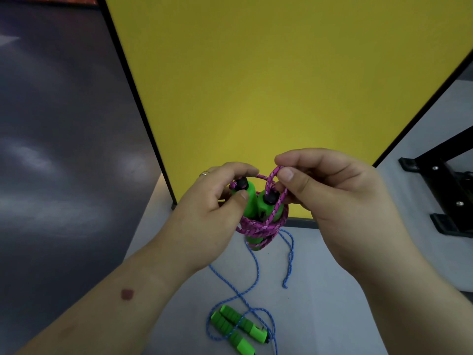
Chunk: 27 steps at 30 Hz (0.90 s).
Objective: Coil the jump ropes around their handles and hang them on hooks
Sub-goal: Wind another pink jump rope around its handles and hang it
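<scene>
Two jump ropes are in view before one yellow panel [281,85]: a pink rope [258,226] coiled around its two green handles [253,201], held upright above the pale floor [332,290], and a blue rope [252,275] lying loose on that floor with its own two green handles [234,325] side by side. The left hand [217,201] grips one raised handle; the right hand [330,193] pinches a pink loop just above the other.

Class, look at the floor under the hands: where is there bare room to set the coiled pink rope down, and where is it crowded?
Bare grey floor lies right of the blue rope, before the black stand. A narrower strip lies left of the rope, beside the dark panel. The middle is crowded: loose blue loops and their green handles.
</scene>
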Tool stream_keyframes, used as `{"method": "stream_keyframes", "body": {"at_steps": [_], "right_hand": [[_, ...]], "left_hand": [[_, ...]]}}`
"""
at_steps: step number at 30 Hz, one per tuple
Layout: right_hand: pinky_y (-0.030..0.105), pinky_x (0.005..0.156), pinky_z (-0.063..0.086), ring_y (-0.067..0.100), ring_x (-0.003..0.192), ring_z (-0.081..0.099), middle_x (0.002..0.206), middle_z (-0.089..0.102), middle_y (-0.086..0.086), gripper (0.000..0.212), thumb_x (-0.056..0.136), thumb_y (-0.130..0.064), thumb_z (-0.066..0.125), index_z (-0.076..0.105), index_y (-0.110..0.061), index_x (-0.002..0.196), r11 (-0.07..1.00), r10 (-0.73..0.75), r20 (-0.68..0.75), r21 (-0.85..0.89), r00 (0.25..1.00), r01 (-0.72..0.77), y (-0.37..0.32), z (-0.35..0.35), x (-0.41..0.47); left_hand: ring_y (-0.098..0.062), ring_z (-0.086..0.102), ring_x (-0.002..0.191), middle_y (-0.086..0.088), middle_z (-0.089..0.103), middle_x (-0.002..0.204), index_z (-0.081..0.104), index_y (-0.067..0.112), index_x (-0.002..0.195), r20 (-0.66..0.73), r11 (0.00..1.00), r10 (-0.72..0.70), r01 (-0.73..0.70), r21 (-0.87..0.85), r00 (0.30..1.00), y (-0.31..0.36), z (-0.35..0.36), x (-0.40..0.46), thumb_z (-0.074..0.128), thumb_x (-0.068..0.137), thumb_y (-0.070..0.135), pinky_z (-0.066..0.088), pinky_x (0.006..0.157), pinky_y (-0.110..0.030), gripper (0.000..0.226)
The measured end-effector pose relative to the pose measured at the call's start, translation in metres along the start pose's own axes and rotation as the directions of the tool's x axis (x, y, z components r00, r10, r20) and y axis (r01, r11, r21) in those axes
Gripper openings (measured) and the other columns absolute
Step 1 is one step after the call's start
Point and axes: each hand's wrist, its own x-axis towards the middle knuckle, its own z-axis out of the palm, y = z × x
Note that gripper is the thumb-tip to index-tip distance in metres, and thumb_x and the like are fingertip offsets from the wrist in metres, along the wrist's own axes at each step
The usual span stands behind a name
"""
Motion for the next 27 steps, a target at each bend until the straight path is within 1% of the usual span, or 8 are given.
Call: {"method": "stream_keyframes", "body": {"at_steps": [3,6,12,13,16,18,23,27], "right_hand": [[0.043,0.079,0.06,0.019,0.074,0.069,0.074,0.074,0.003,0.018,0.086,-0.009,0.073,0.081,-0.025,0.086,1.0,-0.002,-0.007,0.015,1.0,0.002,0.0,-0.001,0.001],[0.034,0.077,0.059,0.016,0.072,0.068,0.072,0.074,0.002,0.017,0.086,-0.007,0.071,0.081,-0.021,0.086,0.999,0.005,-0.002,0.038,1.0,-0.005,0.001,0.0,0.0],[0.023,0.068,0.054,0.013,0.07,0.067,0.072,0.073,0.001,0.011,0.08,-0.014,0.073,0.08,-0.021,0.085,0.998,0.024,0.006,0.061,1.0,-0.024,-0.002,0.0,0.0],[0.025,0.067,0.054,0.014,0.071,0.067,0.072,0.073,0.002,0.011,0.078,-0.019,0.073,0.081,-0.023,0.085,0.999,0.019,0.007,0.036,1.0,-0.019,-0.002,-0.001,0.0],[0.051,0.078,0.057,0.021,0.076,0.066,0.078,0.073,0.013,0.014,0.076,-0.024,0.074,0.082,-0.029,0.087,0.999,-0.009,0.022,-0.041,1.0,0.01,-0.004,0.0,-0.002],[0.055,0.08,0.055,0.021,0.077,0.066,0.082,0.074,0.015,0.014,0.08,-0.018,0.074,0.082,-0.028,0.087,0.998,-0.024,0.025,-0.053,0.999,0.025,-0.005,0.002,-0.003],[0.028,0.067,0.059,0.015,0.073,0.071,0.079,0.077,0.009,0.018,0.084,-0.005,0.074,0.081,-0.022,0.083,0.997,-0.039,0.036,-0.07,0.999,0.041,-0.004,0.004,-0.002],[0.018,0.06,0.054,0.008,0.066,0.068,0.073,0.076,0.0,0.024,0.082,0.003,0.075,0.078,-0.02,0.086,0.999,0.001,0.05,-0.046,0.999,0.002,-0.004,0.005,-0.001]], "left_hand": [[0.007,0.055,0.076,0.014,0.057,0.095,0.067,0.044,0.118,-0.038,1.0,-0.017,0.016,-0.011,0.999,0.001,-0.002,0.0,0.058,0.102,0.013,0.04,0.066,-0.006,0.036],[0.0,0.061,0.083,0.011,0.066,0.111,0.069,0.046,0.113,-0.041,0.998,-0.026,0.024,-0.05,0.999,-0.002,-0.003,0.003,0.062,0.101,0.013,0.046,0.072,-0.013,0.035],[0.001,0.065,0.091,0.014,0.066,0.114,0.068,0.044,0.114,-0.025,0.998,-0.007,0.005,-0.066,1.0,-0.001,-0.004,0.002,0.067,0.098,0.01,0.051,0.075,-0.015,0.037],[0.0,0.065,0.096,0.015,0.066,0.116,0.069,0.045,0.115,-0.021,0.998,-0.004,0.003,-0.063,1.0,0.0,-0.005,0.002,0.067,0.097,0.016,0.051,0.078,-0.016,0.034],[0.002,0.059,0.118,0.019,0.066,0.124,0.071,0.044,0.117,-0.099,0.992,0.107,-0.1,0.079,0.989,0.007,-0.004,0.0,0.061,0.091,0.028,0.045,0.099,-0.019,0.032],[0.001,0.058,0.125,0.02,0.07,0.124,0.073,0.038,0.119,-0.126,0.978,0.192,-0.18,0.102,0.973,0.018,-0.003,-0.002,0.063,0.092,0.027,0.043,0.105,-0.02,0.031],[0.003,0.071,0.097,0.023,0.078,0.096,0.08,0.031,0.103,-0.123,0.98,0.193,-0.186,0.066,0.974,0.028,-0.001,-0.002,0.076,0.092,0.017,0.051,0.082,-0.011,0.018],[0.002,0.071,0.089,0.022,0.077,0.091,0.079,0.035,0.096,-0.158,0.979,0.189,-0.173,0.106,0.969,0.027,-0.005,0.001,0.074,0.093,0.015,0.048,0.075,-0.008,0.021]]}}
